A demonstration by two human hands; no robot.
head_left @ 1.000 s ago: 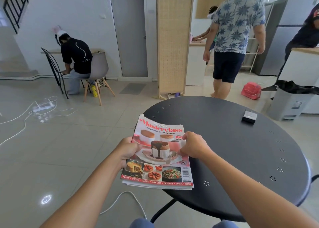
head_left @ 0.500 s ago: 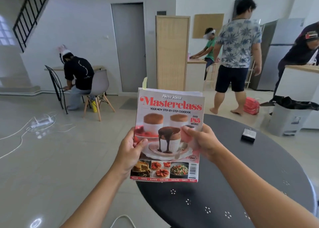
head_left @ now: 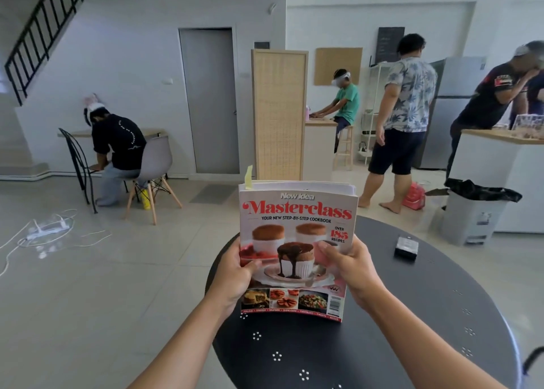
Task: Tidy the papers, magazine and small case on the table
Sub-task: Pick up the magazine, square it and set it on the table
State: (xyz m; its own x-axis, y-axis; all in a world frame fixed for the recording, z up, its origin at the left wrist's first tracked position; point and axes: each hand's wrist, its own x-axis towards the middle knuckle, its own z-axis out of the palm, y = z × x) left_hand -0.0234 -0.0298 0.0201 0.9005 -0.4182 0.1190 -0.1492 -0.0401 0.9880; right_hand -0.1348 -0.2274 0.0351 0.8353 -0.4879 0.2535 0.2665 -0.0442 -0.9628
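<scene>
— How far along?

— My left hand [head_left: 235, 274] and right hand [head_left: 348, 268] each grip a side of the upright glossy cookbook magazine [head_left: 297, 241], white papers [head_left: 303, 186] stacked behind.

— Left?

— Small black case [head_left: 406, 248] sits far right on the round black table [head_left: 412, 329], untouched.

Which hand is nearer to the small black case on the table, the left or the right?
Right. The right hand grips the magazine's right edge, apart from the small black case further right. The left hand holds the far, left edge.

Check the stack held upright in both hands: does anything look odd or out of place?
A pale yellow paper tab sticks up crookedly from the white papers behind the red-titled cookbook magazine; otherwise nothing.
</scene>
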